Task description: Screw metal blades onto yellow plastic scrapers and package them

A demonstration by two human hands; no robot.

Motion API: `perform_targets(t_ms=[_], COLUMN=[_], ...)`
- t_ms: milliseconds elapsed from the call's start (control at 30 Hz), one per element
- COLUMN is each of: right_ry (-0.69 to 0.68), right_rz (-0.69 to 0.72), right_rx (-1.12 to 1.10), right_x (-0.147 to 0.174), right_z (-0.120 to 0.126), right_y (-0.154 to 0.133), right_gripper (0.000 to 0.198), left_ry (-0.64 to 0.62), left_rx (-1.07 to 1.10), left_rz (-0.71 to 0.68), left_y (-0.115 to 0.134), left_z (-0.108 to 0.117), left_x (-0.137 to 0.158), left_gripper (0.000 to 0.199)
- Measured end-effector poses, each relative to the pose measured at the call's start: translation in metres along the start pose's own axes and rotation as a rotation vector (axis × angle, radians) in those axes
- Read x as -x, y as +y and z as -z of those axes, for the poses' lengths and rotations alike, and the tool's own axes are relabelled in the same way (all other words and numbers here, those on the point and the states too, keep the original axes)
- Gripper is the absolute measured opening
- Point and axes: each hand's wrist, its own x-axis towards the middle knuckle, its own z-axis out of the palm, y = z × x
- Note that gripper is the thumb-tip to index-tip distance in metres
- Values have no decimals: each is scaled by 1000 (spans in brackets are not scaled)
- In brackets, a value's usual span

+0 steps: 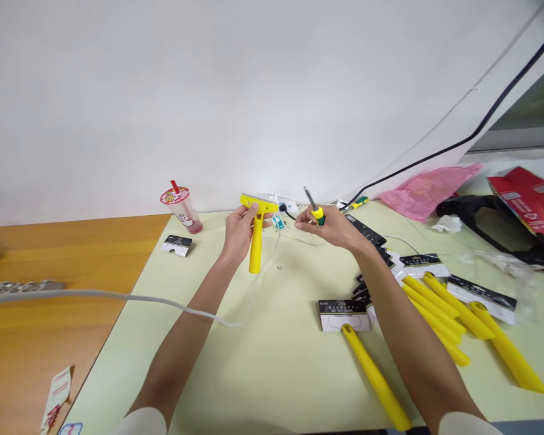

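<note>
We are working at a pale table (249, 374), and we are judging the job to be partway along. Our left hand (239, 232) is holding a yellow scraper (255, 244) above the middle of the table, its thumb pressing the head and its fingers curling closed behind, while the handle is hanging downward. The head and handle are appearing joined, but we cannot tell whether everything is tight. Our right hand (329, 225) is wrapping its fingers around a yellow-and-green screwdriver (318, 214), whose shaft is pointing up, well clear of the scraper; so no fastening is happening at this instant. A few tiny metal bits (279, 267), probably screws, are lying below the scraper, which is suggesting that some fixing is remaining. To the right, several yellow handles (510, 350) are lying near printed cards (482, 298), and 1 more handle (375, 376) is resting beside its own card (344, 316). We are seeing no heads on these, so we are counting them as likely unfinished. A drink cup (184, 211) is standing at the far left.
</note>
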Motion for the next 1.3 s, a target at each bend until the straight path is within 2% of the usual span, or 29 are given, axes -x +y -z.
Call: perform_targets(t_ms=[67, 133, 300, 467, 1000, 1300], right_ry=[144, 222, 330, 332, 267, 247], right_rz=[41, 57, 14, -20, -68, -80], right_rx=[-129, -177, -93, -6, 83, 105], right_x=[3, 4, 2, 1, -2, -2], right_z=[-11, -23, -39, -34, -19, -23], right_y=[-18, -31, -37, -30, -21, -23], right_gripper=[55, 57, 47, 41, 20, 22], left_ry=[-39, -78, -170, -210, -147, -119], left_rx=[-30, -64, -104, -98, -27, -25], left_rz=[44, 91, 151, 173, 244, 245], left_y=[-3, -5, -9, -11, -15, -17], left_z=[-2, -6, -13, -16, -21, -23], left_x=[2, 5, 14, 18, 21, 23], left_gripper=[31, 30, 33, 36, 31, 27])
